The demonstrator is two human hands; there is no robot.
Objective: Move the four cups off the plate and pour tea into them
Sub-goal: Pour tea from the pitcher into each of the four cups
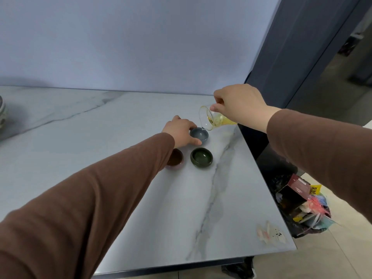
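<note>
Three small cups show on the marble table. A grey-blue cup stands farthest back, and my left hand grips it between thumb and fingers. A dark green cup with liquid in it sits nearer. A brown cup lies partly hidden under my left sleeve. My right hand holds a glass pitcher of yellow tea, tilted with its spout just over the grey-blue cup. No plate and no fourth cup are visible.
The table's right edge runs close to the cups. A black bin bag full of rubbish stands on the floor to the right. A crumpled tissue lies near the table's front right corner. A dish edge shows at the far left.
</note>
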